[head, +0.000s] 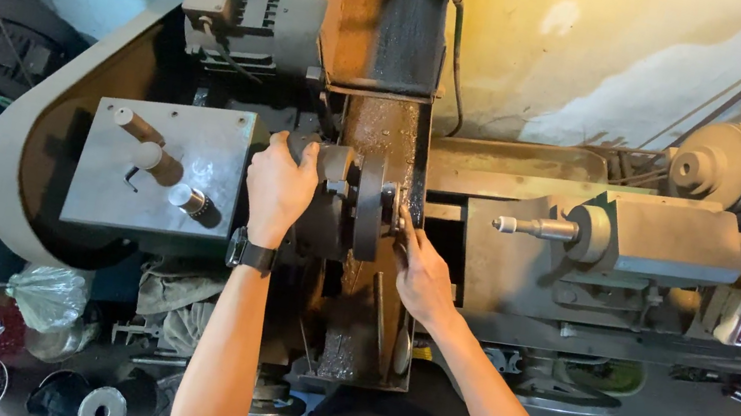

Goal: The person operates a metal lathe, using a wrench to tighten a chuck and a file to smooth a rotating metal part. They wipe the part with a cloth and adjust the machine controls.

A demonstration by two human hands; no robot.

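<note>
Left hand clamped round the dark grey spindle at lathe centre; right hand fingers curled on the round, worn steel chuck just right.

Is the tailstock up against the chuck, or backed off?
Backed off. The tailstock sits right of the chuck, its pointed tip in open air, a clear gap between. The right hand touches the chuck face.
</note>
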